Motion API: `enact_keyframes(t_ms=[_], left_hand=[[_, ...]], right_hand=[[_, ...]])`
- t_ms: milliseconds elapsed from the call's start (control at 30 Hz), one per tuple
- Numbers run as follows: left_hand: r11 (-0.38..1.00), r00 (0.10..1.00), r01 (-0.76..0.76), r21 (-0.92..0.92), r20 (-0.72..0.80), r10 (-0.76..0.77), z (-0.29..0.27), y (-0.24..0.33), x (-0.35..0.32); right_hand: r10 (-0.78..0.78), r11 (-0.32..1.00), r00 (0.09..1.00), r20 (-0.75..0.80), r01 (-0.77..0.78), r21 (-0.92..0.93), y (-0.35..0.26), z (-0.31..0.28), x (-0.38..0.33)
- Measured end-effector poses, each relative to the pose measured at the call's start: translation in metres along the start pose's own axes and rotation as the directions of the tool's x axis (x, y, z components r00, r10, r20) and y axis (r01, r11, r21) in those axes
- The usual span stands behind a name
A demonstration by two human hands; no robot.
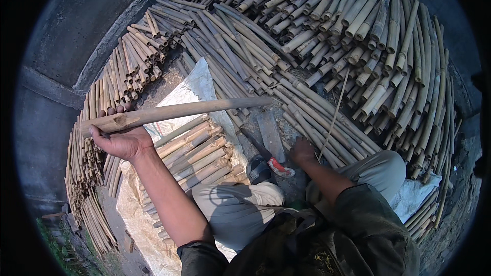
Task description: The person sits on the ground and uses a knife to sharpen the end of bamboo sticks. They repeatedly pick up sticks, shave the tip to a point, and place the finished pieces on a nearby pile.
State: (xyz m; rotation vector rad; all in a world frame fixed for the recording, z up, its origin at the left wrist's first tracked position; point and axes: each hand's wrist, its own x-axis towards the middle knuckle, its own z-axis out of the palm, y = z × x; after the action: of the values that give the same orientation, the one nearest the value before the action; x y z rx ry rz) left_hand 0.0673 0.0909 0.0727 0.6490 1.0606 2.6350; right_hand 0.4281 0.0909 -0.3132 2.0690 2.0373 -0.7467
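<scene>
A long, smooth bamboo pole (189, 109) lies across the palm of my left hand (125, 140), gripped near its thick end. Its thin end reaches to the right, above the ground. On the ground at the centre is a dark-bladed tool with a red handle (280, 167), perhaps a hand saw. To the right of it, my right hand (303, 151) is low beside my knee, back upward and in shadow; its fingers are mostly hidden. Below the held pole, cut bamboo pieces (197, 153) lie side by side on a pale woven sack (130, 199).
Large stacks of bamboo poles (368, 25) rise at the far right, with more bundles (135, 56) curving along the wall (56, 36) at left. A flat board (270, 135) lies by the tool. One thin strip (335, 112) leans near my right wrist.
</scene>
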Motion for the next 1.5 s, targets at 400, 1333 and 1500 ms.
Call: enact_keyframes(t_ms=[400,1333,1500], left_hand=[[0.989,0.951,0.125,0.081,0.275,-0.143,0.027,-0.056,-0.046],[0.923,0.94,0.007,0.384,0.312,-0.137,0.035,-0.022,-0.047],[0.947,0.863,-0.016,0.322,0.482,-0.149,0.048,-0.024,-0.07]], right_hand=[[-0.249,0.969,0.96,0.13,0.248,0.026,-0.046,-0.002,-0.042],[-0.43,0.726,0.884,0.187,0.215,0.654,-0.002,-0.246,-0.165],[-0.405,0.518,0.863,-0.303,0.489,0.702,-0.034,-0.288,-0.178]])
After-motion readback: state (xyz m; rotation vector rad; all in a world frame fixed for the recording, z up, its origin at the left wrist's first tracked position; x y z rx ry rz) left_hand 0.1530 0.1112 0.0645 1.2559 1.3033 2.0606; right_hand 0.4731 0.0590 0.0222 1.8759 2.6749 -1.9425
